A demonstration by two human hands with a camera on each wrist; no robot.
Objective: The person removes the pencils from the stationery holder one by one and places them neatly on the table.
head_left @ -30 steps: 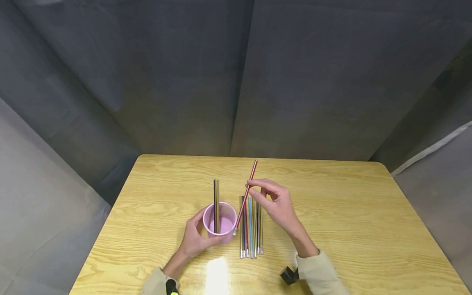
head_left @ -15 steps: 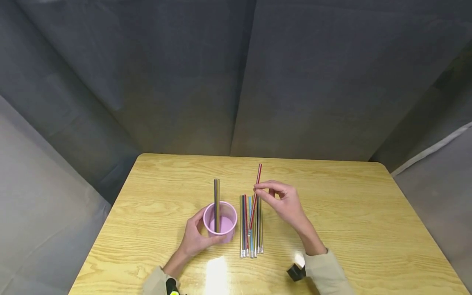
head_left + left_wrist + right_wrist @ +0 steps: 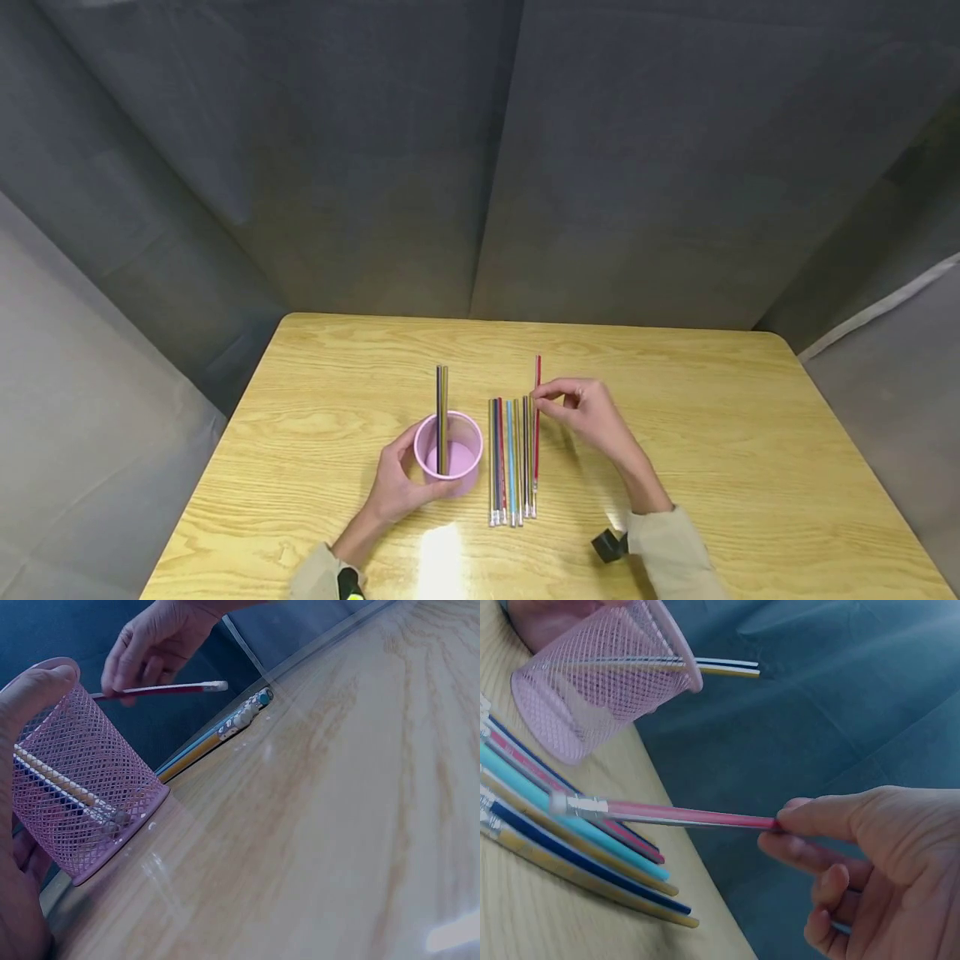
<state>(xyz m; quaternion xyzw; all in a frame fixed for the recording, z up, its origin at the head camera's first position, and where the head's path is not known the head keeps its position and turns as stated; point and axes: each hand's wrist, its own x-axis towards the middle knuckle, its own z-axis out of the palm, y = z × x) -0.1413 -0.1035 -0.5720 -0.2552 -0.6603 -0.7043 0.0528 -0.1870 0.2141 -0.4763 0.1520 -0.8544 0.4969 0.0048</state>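
My left hand (image 3: 400, 482) grips a pink mesh pencil cup (image 3: 86, 780) that stands on the table, thumb near its rim. Inside it lean two pencils, a dark blue one (image 3: 438, 392) and a yellow one (image 3: 446, 392). My right hand (image 3: 588, 412) pinches a red pencil (image 3: 682, 815) between thumb and fingers, its eraser end pointing toward me. In the right wrist view the red pencil is held above the row of pencils. That row (image 3: 512, 462) lies side by side right of the cup: yellow, dark blue, red and light blue ones, eraser ends nearest me.
The wooden table (image 3: 712, 442) extends on both sides of the hands. Dark grey cloth (image 3: 375, 167) hangs behind its far edge. A black block-like piece (image 3: 609, 546) sits by the right sleeve.
My right hand has carried the red pencil rightward and nearer to me, from beside the cup's rim to the right end of the row. The left hand and cup stay in place.
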